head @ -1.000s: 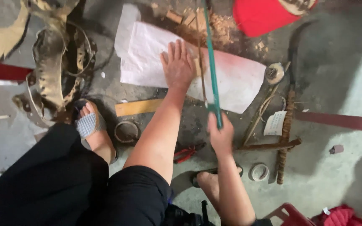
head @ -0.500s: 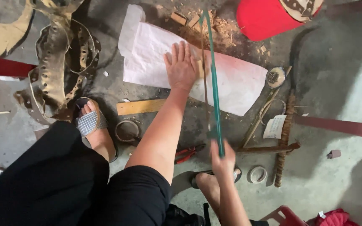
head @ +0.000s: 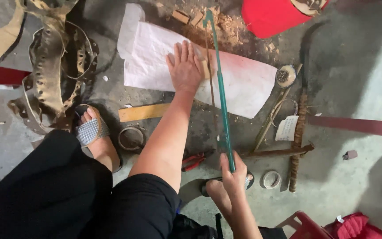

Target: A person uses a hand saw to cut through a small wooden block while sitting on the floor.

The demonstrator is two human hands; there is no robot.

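While seen from above, laid out on a dusty concrete workshop floor:

Floor (head: 359, 88): grey concrete, littered with offcuts and sawdust (head: 226, 26) near the top edge.
Legs: black trousers filling the lower left; a foot in a woven grey sandal (head: 91, 132) planted beside a scrap pile.
Scrap pile (head: 54, 71): punched brown strips and curled bands, heaped at the left.
White sheet (head: 155, 62): broad and pale, spread flat at upper centre, pinned under the left hand.
Red container (head: 275, 15): at the top edge, just beyond the sheet.
Green saw (head: 219, 88): long thin frame, running from the sawdust down to the right hand, crossing the sheet just right of the left hand.
Left hand (head: 185, 66): open, fingers spread, pressed flat on the sheet and on a small wooden piece (head: 205, 66) beside the saw.
Right hand (head: 233, 177): closed around the saw's lower end, gripping it.
Wooden slat (head: 142, 112): lying flat between sandal and forearm.
Rusty rod (head: 298, 137): upright in the frame at the right, crossed by a second bar.
Red-handled pliers (head: 195, 160): on the floor under the forearm.
Tape roll (head: 270, 179): small, just right of the right hand.
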